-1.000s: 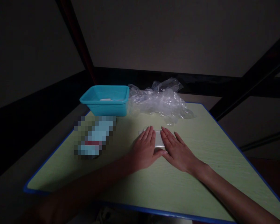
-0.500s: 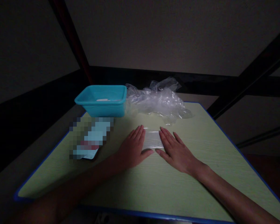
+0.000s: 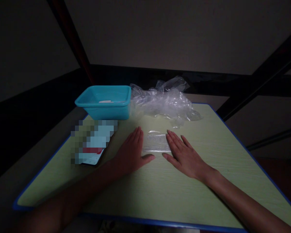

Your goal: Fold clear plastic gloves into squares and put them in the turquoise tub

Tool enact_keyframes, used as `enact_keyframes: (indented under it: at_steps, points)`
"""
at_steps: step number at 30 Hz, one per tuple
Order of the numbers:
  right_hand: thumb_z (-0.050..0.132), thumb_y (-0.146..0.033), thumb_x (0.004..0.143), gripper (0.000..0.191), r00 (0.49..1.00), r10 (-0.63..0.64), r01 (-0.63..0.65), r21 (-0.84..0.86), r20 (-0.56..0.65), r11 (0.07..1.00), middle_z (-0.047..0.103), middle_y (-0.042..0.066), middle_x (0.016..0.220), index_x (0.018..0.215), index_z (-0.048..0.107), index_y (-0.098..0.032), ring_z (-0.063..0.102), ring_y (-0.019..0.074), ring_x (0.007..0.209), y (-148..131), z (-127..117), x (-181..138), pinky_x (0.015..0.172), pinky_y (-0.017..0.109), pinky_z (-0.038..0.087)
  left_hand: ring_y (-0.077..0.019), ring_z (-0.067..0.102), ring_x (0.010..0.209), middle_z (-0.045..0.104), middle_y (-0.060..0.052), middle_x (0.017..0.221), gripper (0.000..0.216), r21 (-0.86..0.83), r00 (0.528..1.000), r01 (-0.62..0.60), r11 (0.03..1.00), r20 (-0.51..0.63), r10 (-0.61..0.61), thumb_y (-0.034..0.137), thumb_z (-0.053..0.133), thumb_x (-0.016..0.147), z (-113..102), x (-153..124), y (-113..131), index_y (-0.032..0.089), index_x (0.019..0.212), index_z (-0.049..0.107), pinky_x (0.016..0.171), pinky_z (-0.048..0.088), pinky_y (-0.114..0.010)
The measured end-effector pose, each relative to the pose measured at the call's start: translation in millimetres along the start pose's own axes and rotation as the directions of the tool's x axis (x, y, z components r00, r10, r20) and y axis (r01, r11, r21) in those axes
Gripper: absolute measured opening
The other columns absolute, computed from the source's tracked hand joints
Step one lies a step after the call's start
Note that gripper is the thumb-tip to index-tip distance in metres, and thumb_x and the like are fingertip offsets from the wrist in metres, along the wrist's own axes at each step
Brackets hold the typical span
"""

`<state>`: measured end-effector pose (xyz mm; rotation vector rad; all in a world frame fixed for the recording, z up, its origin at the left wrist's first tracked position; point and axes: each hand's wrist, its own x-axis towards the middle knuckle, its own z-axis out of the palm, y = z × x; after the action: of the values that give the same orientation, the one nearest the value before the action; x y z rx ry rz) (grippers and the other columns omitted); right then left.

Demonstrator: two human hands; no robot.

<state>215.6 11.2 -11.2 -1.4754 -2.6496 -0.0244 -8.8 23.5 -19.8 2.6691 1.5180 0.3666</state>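
Observation:
A small flat piece of clear plastic (image 3: 156,142), folded into a rough rectangle, lies on the pale green table (image 3: 145,191). My left hand (image 3: 131,150) is laid out flat at its left edge, fingers straight and thumb apart, pointing right. My right hand (image 3: 184,155) rests with its fingers over the right end of the plastic, thumb spread toward the left. Neither hand grasps anything. Behind them a crumpled heap of clear plastic bags (image 3: 169,103) spreads over the far part of the table.
A turquoise basin (image 3: 106,111) stands at the far left of the table, with something white inside. In front of it lies a phone (image 3: 94,145), mostly blurred out by pixels. A blue edge runs round the table, and a wall rises behind it.
My left hand has slid left, off the plastic, uncovering more of its left end. My right hand has stayed almost in place. The view has shifted slightly.

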Motion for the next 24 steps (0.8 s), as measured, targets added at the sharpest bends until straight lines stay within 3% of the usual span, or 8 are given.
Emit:
enact_keyframes:
  at_steps: [3, 8, 17, 24]
  points:
    - [0.019, -0.056, 0.091, 0.072, 1.000, 0.000, 0.001, 0.009, -0.021, 1.000, 0.026, 0.021, 0.146, 0.140, 0.028, -0.003, 0.021, 0.0264, 0.136, 0, 1, 0, 0.108, 0.052, 0.023, -0.0354, 0.019, 0.136, 0.022, -0.031, 0.144, 0.087, -0.027, 0.998, -0.034, 0.999, -0.050, 0.032, 0.051, 0.054, 0.077, -5, 2, 3, -0.001, 0.136, 0.019, 0.106, 0.029, -0.049]
    - [0.018, -0.056, 0.091, 0.073, 1.000, 0.003, -0.003, -0.003, -0.001, 1.000, 0.025, 0.021, 0.146, 0.139, 0.028, -0.001, 0.021, 0.0261, 0.137, 0, 0, 0, 0.107, 0.051, 0.023, -0.0285, 0.015, 0.138, 0.021, -0.026, 0.146, 0.075, -0.082, 0.965, -0.248, 0.965, -0.105, 0.239, 0.036, 0.053, 0.080, -12, 3, 21, 0.002, 0.137, 0.019, 0.111, 0.026, -0.043]
    - [0.020, -0.056, 0.091, 0.073, 1.000, -0.002, 0.002, 0.010, 0.009, 1.000, 0.022, 0.021, 0.147, 0.140, 0.027, -0.001, 0.018, 0.0261, 0.137, 2, 3, 1, 0.108, 0.051, 0.022, -0.0317, 0.016, 0.137, 0.025, -0.028, 0.144, 0.077, -0.083, 0.953, -0.302, 0.950, 0.014, 0.304, 0.053, 0.044, 0.085, 0, 5, 37, -0.004, 0.134, 0.027, 0.111, 0.023, -0.043]
    - [0.021, -0.055, 0.091, 0.074, 0.998, 0.011, -0.011, -0.005, 0.055, 1.000, 0.020, 0.021, 0.147, 0.139, 0.028, 0.001, 0.018, 0.0264, 0.137, -1, -2, 2, 0.108, 0.050, 0.022, -0.0334, 0.018, 0.137, 0.023, -0.023, 0.147, 0.073, -0.087, 0.944, -0.322, 0.943, 0.048, 0.327, 0.058, 0.043, 0.084, -2, 4, 33, 0.009, 0.137, 0.032, 0.109, 0.024, -0.047]
